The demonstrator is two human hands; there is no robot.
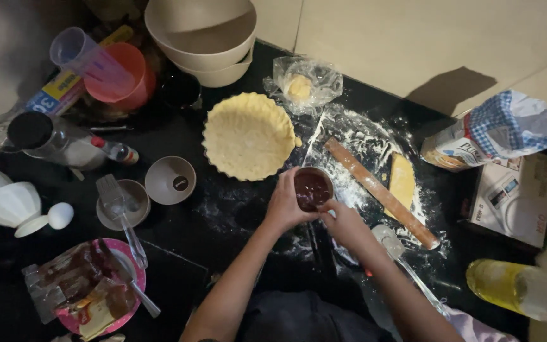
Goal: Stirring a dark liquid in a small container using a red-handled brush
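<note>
My left hand (284,206) grips a small round bowl (312,188) of dark brown filling, held just above the black floury worktop (235,209). At the bowl's lower right rim is my right hand (343,223), fingers pinched together; whether it holds a tool I cannot tell. A dough-lined fluted pie dish (248,135) sits just up and left of the bowl. To the right lie a wooden rolling pin (381,192) and a yellow strip of dough (402,180) on the flour.
Stacked beige mixing bowls (201,39) stand at the back, with orange and clear cups (106,66) to their left. A wrapped dough ball (302,85), flour bag (492,133), small bowls (170,180), fork (120,212), pink plate with wrappers (93,291) and yellow bottle (520,290) surround the work spot.
</note>
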